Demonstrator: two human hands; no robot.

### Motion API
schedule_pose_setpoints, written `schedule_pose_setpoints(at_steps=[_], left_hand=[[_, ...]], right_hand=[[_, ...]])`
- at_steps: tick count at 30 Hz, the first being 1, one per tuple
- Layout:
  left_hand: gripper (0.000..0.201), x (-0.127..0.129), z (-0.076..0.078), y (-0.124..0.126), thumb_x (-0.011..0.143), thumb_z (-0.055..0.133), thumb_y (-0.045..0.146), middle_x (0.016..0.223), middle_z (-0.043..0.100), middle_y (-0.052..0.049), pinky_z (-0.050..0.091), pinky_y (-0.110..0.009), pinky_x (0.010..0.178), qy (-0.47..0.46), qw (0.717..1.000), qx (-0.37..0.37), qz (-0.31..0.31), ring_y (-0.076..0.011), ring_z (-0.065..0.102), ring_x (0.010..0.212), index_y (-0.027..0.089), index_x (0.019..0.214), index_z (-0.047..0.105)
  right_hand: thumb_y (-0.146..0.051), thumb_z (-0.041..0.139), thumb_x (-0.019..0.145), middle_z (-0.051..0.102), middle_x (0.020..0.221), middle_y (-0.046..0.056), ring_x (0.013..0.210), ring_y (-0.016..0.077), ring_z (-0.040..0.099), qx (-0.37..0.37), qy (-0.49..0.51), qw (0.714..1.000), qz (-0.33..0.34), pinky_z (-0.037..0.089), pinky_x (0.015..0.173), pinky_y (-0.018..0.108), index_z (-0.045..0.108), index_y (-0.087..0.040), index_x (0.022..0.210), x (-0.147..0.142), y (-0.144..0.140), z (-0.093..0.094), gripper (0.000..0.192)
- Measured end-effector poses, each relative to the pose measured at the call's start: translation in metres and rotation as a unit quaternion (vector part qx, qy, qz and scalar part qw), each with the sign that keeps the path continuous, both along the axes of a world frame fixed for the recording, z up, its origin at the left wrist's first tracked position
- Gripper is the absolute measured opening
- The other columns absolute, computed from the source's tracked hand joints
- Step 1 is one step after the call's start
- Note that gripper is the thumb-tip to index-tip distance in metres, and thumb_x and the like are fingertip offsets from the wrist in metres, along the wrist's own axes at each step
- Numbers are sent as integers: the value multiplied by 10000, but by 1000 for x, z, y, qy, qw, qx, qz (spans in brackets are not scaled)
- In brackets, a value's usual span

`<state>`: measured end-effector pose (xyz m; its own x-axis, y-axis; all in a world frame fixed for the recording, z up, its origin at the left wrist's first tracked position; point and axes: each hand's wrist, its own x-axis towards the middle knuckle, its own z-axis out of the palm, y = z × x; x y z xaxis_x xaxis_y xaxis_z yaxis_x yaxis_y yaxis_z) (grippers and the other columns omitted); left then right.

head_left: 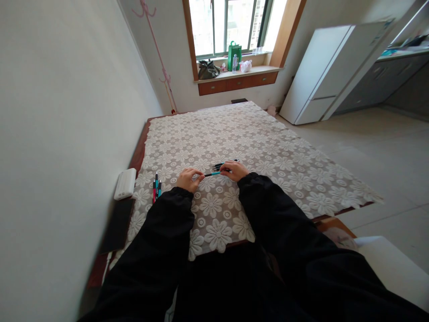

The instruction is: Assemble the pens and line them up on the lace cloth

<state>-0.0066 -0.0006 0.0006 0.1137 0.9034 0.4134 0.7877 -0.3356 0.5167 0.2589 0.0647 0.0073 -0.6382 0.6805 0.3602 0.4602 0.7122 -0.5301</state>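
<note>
As seen from the head view, both hands were at the near part of the worktop point(138, 154), which bore a flowered lace cloth point(231, 134). Left hand point(189, 179): grip closed, thumb and fingertips pinching the black end of a black-and-teal pen point(212, 174). Right hand point(235, 170): grip closed on the teal end of the same pen, fingers curled. Pen lay roughly crosswise between the two hands, in front of the wearer; could not tell whether it touched the cloth. Just beyond the right hand, partly hidden by it, was a small cluster of dark pens point(218, 166). Left of the left hand, well apart from that cluster, a group of upright-pointing pens point(157, 188) lay side by side, red and teal among them. Along the wall edge: a white block-shaped device point(125, 184), and nearer, a dark flat object point(118, 226) with a white cable point(106, 267) by its near end. Farther off stood a white refrigerator point(320, 71), right of the window point(231, 27).
</note>
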Motion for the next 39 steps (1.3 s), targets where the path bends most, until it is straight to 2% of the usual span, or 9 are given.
schedule_pose_setpoints(at_steps=[3,7,12,15,18,23,30,34,39], left_hand=[[151,-4,3,1,823,686,368,974,741,-68,465,-415,951,17,999,-6,51,-283,634,1028,241,889,734],[164,-24,18,1,843,634,348,1030,721,-95,447,-441,944,62,982,-16,177,-311,608,1058,225,921,710],[238,-69,38,-3,794,660,372,1130,653,-146,428,-548,941,111,927,-93,346,-384,519,1179,219,975,643],[273,-92,42,-8,771,680,405,1207,609,-173,442,-565,934,116,904,-117,396,-406,499,1200,214,958,622],[287,-102,39,-12,742,694,427,1209,590,-185,449,-582,931,113,897,-141,403,-425,500,1192,211,912,610],[259,-105,29,-12,757,644,449,1196,575,-207,451,-585,915,114,907,-171,367,-442,514,1172,204,831,607],[246,-119,28,-10,738,668,350,1012,686,-115,488,-402,891,89,915,-191,345,-302,641,1038,229,918,553],[222,-114,31,-14,750,648,293,893,721,-65,494,-378,800,68,915,-177,357,-277,680,919,250,930,525],[155,-104,38,-13,789,612,278,878,724,-62,486,-385,797,44,913,-143,379,-275,678,915,245,926,546]], right_hand=[[-278,662,868,669,899,59,882,201,575,48,-40,997,-51,430,820,311,728,-206,892,13,6,3,100],[-253,703,837,661,943,65,927,222,556,58,-96,989,-101,434,835,334,736,-217,869,28,14,3,58],[-262,717,826,654,963,61,955,231,543,65,-121,983,-119,435,841,343,730,-224,874,35,19,-2,63],[-248,712,823,646,967,65,959,233,548,65,-130,982,-119,438,843,345,725,-218,872,37,21,-4,59],[-239,710,818,640,969,70,957,235,559,59,-130,983,-117,442,845,348,719,-217,873,37,21,-4,60],[-231,702,812,639,971,69,957,237,575,59,-131,982,-122,444,848,348,707,-219,886,37,21,-4,76],[-255,682,821,642,965,65,940,229,578,64,-115,983,-128,442,846,337,686,-215,960,34,17,-1,145],[-281,632,864,640,963,63,941,225,574,75,-97,984,-131,437,845,331,676,-216,997,32,14,1,155],[-300,630,876,641,953,58,925,218,571,83,-80,987,-110,429,818,321,677,-222,980,27,10,3,139]])
